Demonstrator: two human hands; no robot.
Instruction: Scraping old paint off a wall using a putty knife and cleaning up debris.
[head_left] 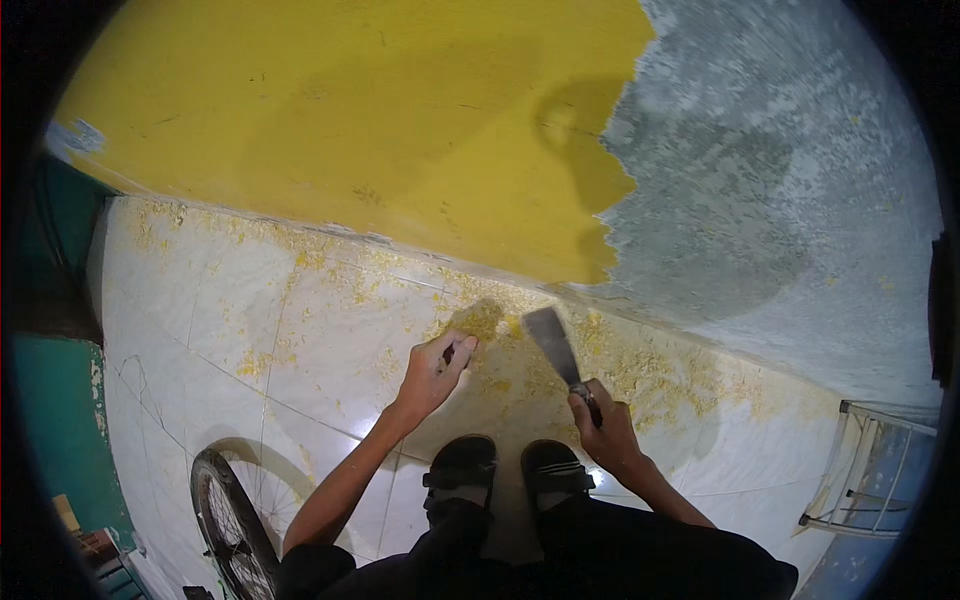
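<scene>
My right hand grips the dark handle of a paint scraper. Its wide metal blade points up and to the left, over the littered floor and apart from the wall. To the left, my left hand is raised with its fingers curled closed; a small dark thing shows between them, too little of it to name. Beyond both hands stands a wall with yellow paint on its left part. Past a ragged edge, its right part is bare grey plaster. Yellow paint flakes lie along the wall's foot.
White floor tiles run under me, and my sandalled feet stand on them. A bicycle wheel is at the lower left, beside a green wall. At the right, a white metal frame stands near the plaster wall.
</scene>
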